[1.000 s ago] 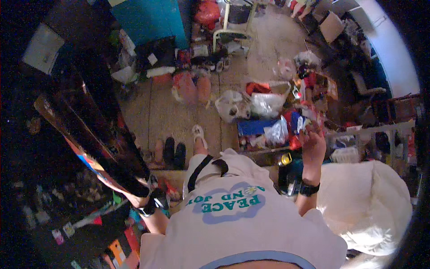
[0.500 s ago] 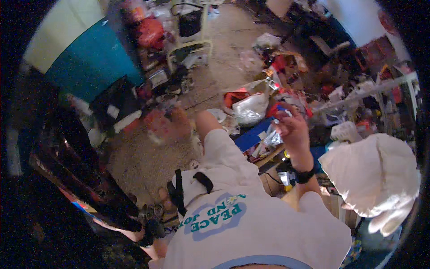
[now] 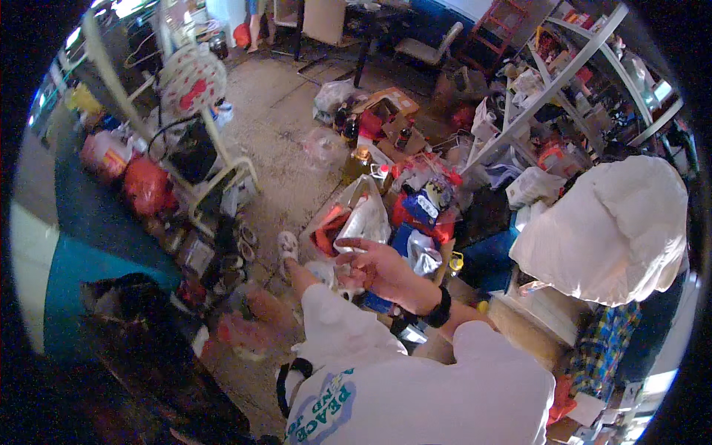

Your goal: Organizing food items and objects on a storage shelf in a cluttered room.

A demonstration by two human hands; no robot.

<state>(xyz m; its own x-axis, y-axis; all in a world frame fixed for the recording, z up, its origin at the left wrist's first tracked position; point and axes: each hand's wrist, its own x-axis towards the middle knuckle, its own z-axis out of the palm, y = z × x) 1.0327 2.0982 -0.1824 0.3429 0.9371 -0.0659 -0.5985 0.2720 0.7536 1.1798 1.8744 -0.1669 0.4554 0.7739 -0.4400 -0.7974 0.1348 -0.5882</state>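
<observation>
My right hand (image 3: pixel 389 273), with a dark band at the wrist, reaches in from the lower right. Its index finger points left and the other fingers are loosely bent and apart; I see nothing held. Just beyond the fingers lies a clear plastic bag (image 3: pixel 365 222) with white and red contents. Below the fingertips is something whitish that I cannot make out. My left hand does not show; a large dark item (image 3: pixel 152 348) fills the lower left. A blurred reddish and skin-coloured patch (image 3: pixel 256 319) left of my bare leg stays unclear.
Cluttered floor ahead holds a bottle of yellow liquid (image 3: pixel 359 165), a cardboard box (image 3: pixel 395 98) and knotted bags. A metal rack (image 3: pixel 545 89) leans on the right, near a big off-white cushion (image 3: pixel 604 230). Left are a pale metal frame (image 3: pixel 222 141) and a red bag (image 3: pixel 146 185).
The view has swung, bringing more of the room's far end and the rack into sight. My right hand has moved left and its index finger now stretches out. My left forearm has left the picture.
</observation>
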